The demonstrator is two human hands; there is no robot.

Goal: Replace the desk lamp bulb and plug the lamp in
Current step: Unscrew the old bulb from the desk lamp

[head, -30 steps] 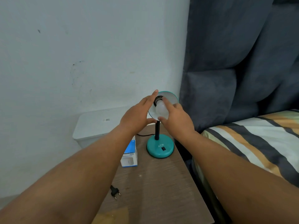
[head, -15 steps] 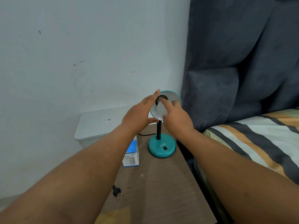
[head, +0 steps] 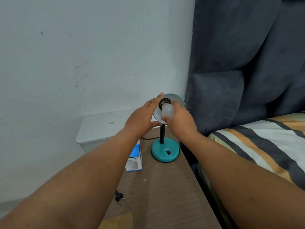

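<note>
At lamp shade [head: 177,98]: right hand [head: 179,120] (cupping bulb [head: 167,110])

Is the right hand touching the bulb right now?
Touching. The head view shows the right hand wrapped around the white bulb, its thumb under the globe and its fingers behind it, at the lamp shade.

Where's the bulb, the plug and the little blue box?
bulb [head: 167,109]: head view, on its white round dome.
plug [head: 119,196]: head view, on its black body.
box [head: 134,163]: head view, on its front face.
</note>
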